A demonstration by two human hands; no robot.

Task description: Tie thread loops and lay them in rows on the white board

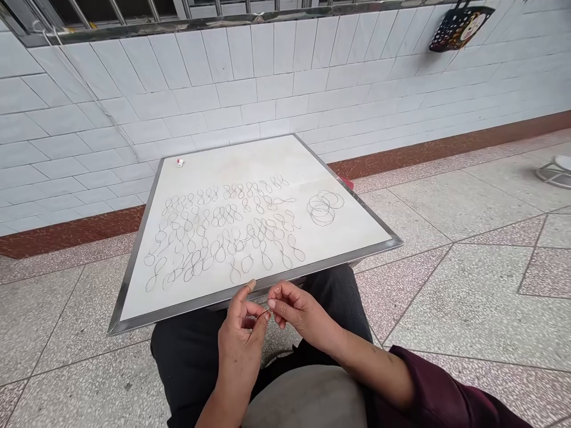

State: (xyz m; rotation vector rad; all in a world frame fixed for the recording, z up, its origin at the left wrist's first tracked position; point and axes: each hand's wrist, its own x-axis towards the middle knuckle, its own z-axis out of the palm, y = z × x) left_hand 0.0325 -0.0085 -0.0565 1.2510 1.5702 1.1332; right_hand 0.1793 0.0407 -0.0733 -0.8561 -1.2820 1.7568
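Observation:
My left hand [243,333] and my right hand [297,312] meet just in front of the near edge of a white table [250,157]. Their fingers pinch a thin dark wire [264,312] between them, most of it too fine to make out. Several wire pieces twisted into figure-eight loops [235,270] lie in uneven rows over the left and middle of the tabletop. Toward the right side, several round wire rings [322,209] overlap in a loose pile.
A small red and white object [180,162] sits at the table's far left corner. Behind is a tiled wall [259,89] with a dark patterned bag [459,28] hanging. A round stool [557,172] stands far right.

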